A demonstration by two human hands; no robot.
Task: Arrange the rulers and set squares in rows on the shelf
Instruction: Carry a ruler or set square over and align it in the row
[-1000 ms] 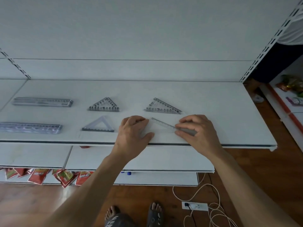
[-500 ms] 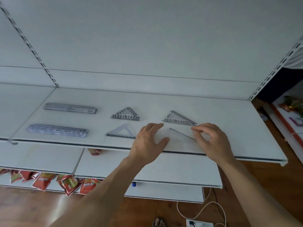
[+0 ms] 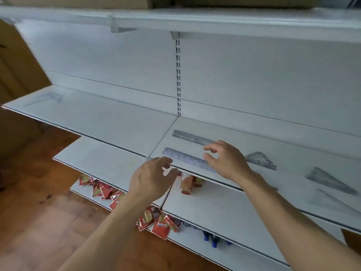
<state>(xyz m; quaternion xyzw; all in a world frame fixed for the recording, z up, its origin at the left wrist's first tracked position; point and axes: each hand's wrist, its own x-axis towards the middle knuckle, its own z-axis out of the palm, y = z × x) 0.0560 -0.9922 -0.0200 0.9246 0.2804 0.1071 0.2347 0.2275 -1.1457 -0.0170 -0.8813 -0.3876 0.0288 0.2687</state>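
On the white shelf (image 3: pixel 244 137) lie two clear rulers, the back ruler (image 3: pixel 192 137) and the front ruler (image 3: pixel 185 158). Right of them are clear set squares: one (image 3: pixel 260 160) just past my right hand, another (image 3: pixel 330 180) farther right, and a faint one (image 3: pixel 336 201) near the front edge. My right hand (image 3: pixel 224 159) hovers over the right ends of the rulers, fingers apart and holding nothing. My left hand (image 3: pixel 154 178) is in front of the shelf edge, fingers loosely curled and apart, with nothing in it.
A faint clear ruler shape (image 3: pixel 45 98) lies on the left shelf section. Red snack packets (image 3: pixel 103 190) lie on the lower shelves, with blue items (image 3: pixel 213 239) at the lowest one. A slotted upright (image 3: pixel 178 75) divides the back panel. Wooden floor is at the left.
My view has swung left and both hands have left the front-right set square, which now lies on the shelf. The hands moved left toward the rulers.
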